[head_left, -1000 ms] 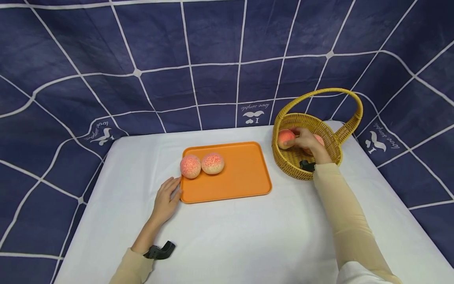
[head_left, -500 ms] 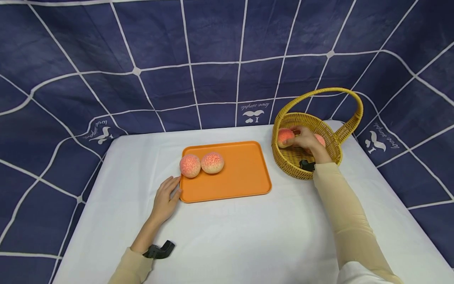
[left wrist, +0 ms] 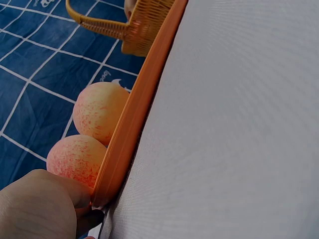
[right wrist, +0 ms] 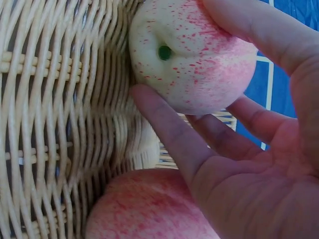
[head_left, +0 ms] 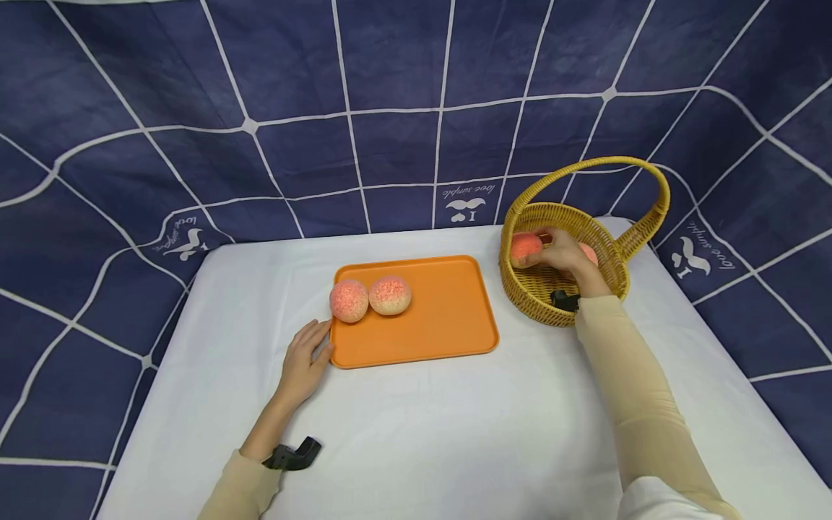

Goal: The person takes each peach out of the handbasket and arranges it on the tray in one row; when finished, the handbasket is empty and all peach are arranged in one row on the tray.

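Inside the wicker basket, my right hand grips a pink peach. The right wrist view shows thumb and fingers around that peach, with a second peach below the hand. That second peach is partly hidden by the hand in the head view. My left hand touches the left edge of the orange tray, fingers fairly straight. On the tray's left part, two peaches sit side by side, a left one and a right one.
A white cloth covers the table. The basket's tall handle arches above its bowl at the right back. Behind the table hangs a dark blue curtain with white lines.
The head view has shifted slightly. Both hands, the tray and the basket hold nearly the same places, and the right hand remains around the peach.
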`<state>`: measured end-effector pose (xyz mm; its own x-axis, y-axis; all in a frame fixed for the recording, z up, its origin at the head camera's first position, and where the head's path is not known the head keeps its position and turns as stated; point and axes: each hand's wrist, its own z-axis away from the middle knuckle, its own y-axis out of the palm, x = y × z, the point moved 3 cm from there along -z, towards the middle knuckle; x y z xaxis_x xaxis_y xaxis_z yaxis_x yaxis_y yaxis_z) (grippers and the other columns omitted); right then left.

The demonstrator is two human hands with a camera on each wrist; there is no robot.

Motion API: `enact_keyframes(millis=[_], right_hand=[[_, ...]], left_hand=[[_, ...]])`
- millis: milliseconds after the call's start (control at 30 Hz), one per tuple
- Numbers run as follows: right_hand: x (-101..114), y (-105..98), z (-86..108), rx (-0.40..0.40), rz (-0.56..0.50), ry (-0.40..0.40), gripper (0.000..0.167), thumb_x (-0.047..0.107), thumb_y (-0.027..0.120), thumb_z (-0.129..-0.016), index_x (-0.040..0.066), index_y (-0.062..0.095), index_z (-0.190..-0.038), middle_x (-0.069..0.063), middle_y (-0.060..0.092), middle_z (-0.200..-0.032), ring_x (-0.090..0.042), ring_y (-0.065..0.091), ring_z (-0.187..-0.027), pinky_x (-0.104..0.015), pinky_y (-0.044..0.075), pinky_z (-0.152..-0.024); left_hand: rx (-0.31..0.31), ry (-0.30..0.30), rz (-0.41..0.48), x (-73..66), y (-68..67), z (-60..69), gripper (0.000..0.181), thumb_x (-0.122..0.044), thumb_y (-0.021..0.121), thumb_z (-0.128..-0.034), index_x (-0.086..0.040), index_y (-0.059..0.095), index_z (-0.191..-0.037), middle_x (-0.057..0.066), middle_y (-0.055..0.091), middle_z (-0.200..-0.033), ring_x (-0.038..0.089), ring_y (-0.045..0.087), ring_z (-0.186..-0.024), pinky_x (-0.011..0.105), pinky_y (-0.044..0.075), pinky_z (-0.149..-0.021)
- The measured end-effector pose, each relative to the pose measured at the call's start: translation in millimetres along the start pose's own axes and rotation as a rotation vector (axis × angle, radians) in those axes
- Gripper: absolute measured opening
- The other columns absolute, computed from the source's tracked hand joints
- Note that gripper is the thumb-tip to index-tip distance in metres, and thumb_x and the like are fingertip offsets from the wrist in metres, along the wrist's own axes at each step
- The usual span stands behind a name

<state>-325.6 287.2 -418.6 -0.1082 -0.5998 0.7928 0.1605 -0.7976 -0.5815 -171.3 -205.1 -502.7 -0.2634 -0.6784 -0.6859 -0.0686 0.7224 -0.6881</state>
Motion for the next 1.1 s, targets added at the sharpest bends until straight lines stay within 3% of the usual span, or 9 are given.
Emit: enact_keyframes(millis=[100,233,433,500,633,733,933,1100], right_hand=[[4.5,-7.7,3.9,-0.088,0.046,-0.027,0.073,0.014,0.079,-0.078,-0.003,0.042,-0.138,-0.025,0.049,-0.133,-0.031,0.051,-0.107,-0.024,0.046,-0.078],[13.7,-20.7,10.6,-0.19,0.028,-0.064,0.068,0.012,0.077,-0.08,-0.004,0.043,-0.137,-0.023,0.049,-0.132,-0.03,0.052,-0.109,-0.02,0.043,-0.077],[27.3,-39.3,28.1,-0.238,0.031,-0.078,0.071,0.015,0.077,-0.081,-0.001,0.04,-0.14,-0.02,0.046,-0.135,-0.017,0.056,-0.093,-0.012,0.047,-0.065],[30.6,-43.3,36.0,-0.242,0.033,-0.07,0.074,0.016,0.078,-0.081,0.0,0.038,-0.142,-0.019,0.045,-0.137,-0.018,0.058,-0.098,-0.012,0.048,-0.066],[36.3,-44.6,54.0,-0.254,0.048,-0.076,0.078,0.015,0.079,-0.08,0.001,0.036,-0.143,-0.02,0.043,-0.14,-0.032,0.055,-0.119,-0.024,0.051,-0.082],[41.2,-38.4,67.8,-0.262,0.045,-0.111,0.079,0.015,0.081,-0.079,0.002,0.037,-0.143,-0.018,0.043,-0.141,-0.035,0.053,-0.124,-0.029,0.05,-0.088],[58.3,-10.0,89.8,-0.264,-0.094,-0.206,0.078,0.008,0.084,-0.075,0.005,0.042,-0.14,-0.011,0.047,-0.137,-0.021,0.057,-0.116,-0.01,0.05,-0.08],[70.8,24.3,90.7,-0.217,-0.226,-0.279,0.076,-0.004,0.083,-0.071,0.004,0.045,-0.137,-0.01,0.048,-0.136,-0.014,0.059,-0.111,-0.015,0.056,-0.081]], left_hand=[[0.005,-0.001,0.009,-0.4,1.7,-0.8,0.046,-0.009,0.056,-0.0955,0.004,0.05,-0.139,0.023,0.053,-0.14,0.042,0.033,-0.14,0.062,0.021,-0.115],[0.012,-0.006,0.015,-1.8,2.6,-1.5,0.046,-0.009,0.057,-0.0955,0.003,0.05,-0.139,0.022,0.053,-0.141,0.041,0.033,-0.14,0.061,0.022,-0.115],[0.01,-0.006,0.012,-2.9,0.1,-3.3,0.046,-0.009,0.056,-0.0955,0.004,0.05,-0.139,0.022,0.052,-0.141,0.04,0.033,-0.141,0.06,0.021,-0.116],[0.011,-0.008,0.009,-2.6,-0.6,-3.9,0.046,-0.009,0.056,-0.0959,0.004,0.05,-0.139,0.022,0.052,-0.141,0.04,0.033,-0.141,0.06,0.02,-0.116],[0.02,-0.016,0.002,-1.4,-1.3,-4.0,0.046,-0.01,0.056,-0.0964,0.004,0.049,-0.14,0.022,0.052,-0.142,0.04,0.032,-0.142,0.061,0.02,-0.116],[0.027,-0.024,0.002,-0.6,-1.6,-3.3,0.046,-0.01,0.056,-0.0964,0.003,0.049,-0.141,0.022,0.051,-0.143,0.04,0.031,-0.142,0.061,0.019,-0.117],[0.031,-0.032,0.012,-0.4,-1.7,-1.9,0.047,-0.01,0.055,-0.0969,0.002,0.048,-0.142,0.021,0.05,-0.143,0.039,0.03,-0.143,0.06,0.018,-0.117],[0.03,-0.04,0.02,1.2,0.2,-0.5,0.047,-0.01,0.055,-0.0973,0.001,0.048,-0.142,0.021,0.05,-0.144,0.039,0.03,-0.143,0.061,0.018,-0.117]])
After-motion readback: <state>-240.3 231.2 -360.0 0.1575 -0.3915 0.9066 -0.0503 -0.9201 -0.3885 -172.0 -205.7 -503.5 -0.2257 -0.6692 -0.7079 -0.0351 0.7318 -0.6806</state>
